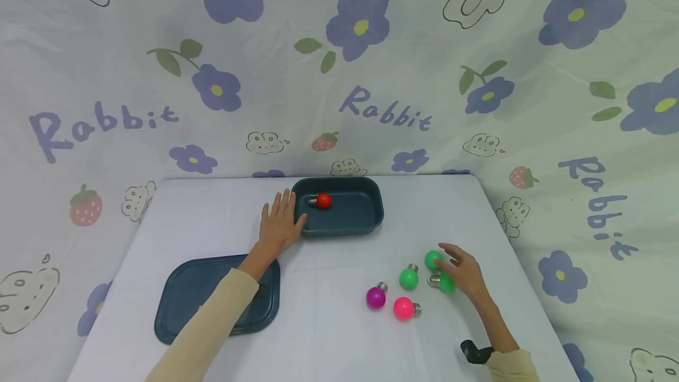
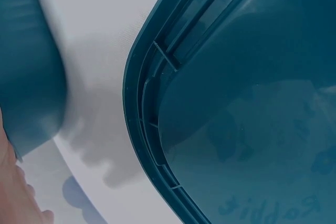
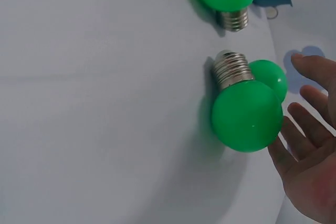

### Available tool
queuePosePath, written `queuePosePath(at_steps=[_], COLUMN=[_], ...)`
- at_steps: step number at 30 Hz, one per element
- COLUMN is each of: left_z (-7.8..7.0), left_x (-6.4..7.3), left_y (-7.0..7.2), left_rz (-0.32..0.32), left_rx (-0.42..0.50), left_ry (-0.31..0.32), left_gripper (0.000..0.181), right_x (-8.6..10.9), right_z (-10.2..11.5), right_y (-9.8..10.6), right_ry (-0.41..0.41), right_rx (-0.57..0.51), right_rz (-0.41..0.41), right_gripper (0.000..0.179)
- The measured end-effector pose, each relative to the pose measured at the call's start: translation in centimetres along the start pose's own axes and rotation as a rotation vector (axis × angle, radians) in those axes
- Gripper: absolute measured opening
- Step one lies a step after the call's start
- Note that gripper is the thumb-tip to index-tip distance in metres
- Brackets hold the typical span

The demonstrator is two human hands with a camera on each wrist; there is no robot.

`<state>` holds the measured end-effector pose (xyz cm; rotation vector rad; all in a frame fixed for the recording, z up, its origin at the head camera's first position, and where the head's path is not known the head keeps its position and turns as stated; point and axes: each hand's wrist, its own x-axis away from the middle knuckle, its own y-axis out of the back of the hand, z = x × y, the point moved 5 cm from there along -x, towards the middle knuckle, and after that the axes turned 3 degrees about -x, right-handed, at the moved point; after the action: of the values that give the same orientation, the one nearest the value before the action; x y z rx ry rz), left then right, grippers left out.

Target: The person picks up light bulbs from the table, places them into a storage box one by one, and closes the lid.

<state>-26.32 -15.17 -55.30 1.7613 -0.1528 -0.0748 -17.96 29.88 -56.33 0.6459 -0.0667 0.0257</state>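
My left hand [image 1: 278, 221] lies with straight fingers along the left side of a dark teal box [image 1: 339, 232]. Inside that box is a red light bulb [image 1: 323, 200] with a metal screw base. On the right, my right hand [image 1: 468, 273] is spread beside two green bulbs, its fingertips right at the farther green bulb [image 1: 432, 259]. The nearer green bulb [image 3: 247, 116] lies on its side by the palm, screw base pointing left. Nothing is gripped in either hand. A third green bulb [image 1: 408, 279] lies just to the left.
A purple bulb [image 1: 376, 297] and a pink bulb [image 1: 404, 308] lie nearer the front on the white table [image 1: 329, 323]. At the left, partly under the left forearm, sits a dark teal lid [image 1: 185, 282]. A black wrist-worn device [image 1: 475, 352] shows at the right sleeve. A printed curtain [image 1: 297, 87] hangs behind.
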Motion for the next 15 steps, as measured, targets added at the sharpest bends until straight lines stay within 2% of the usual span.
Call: queuePosePath(at_steps=[6, 15], left_z=[0.1, 0.1], left_x=[-0.1, 0.0], left_y=[-0.1, 0.1], left_rz=[0.008, 0.013], left_rx=[-0.012, -0.017], left_ry=[0.005, 0.002], left_gripper=[0.076, 0.075], right_x=[0.0, -0.3], right_z=[-0.7, -1.3], right_y=[-0.3, -0.8], right_ry=[-0.043, -0.06], right_rx=[-0.007, -0.006], right_rz=[0.024, 0.027], right_gripper=[0.055, 0.052])
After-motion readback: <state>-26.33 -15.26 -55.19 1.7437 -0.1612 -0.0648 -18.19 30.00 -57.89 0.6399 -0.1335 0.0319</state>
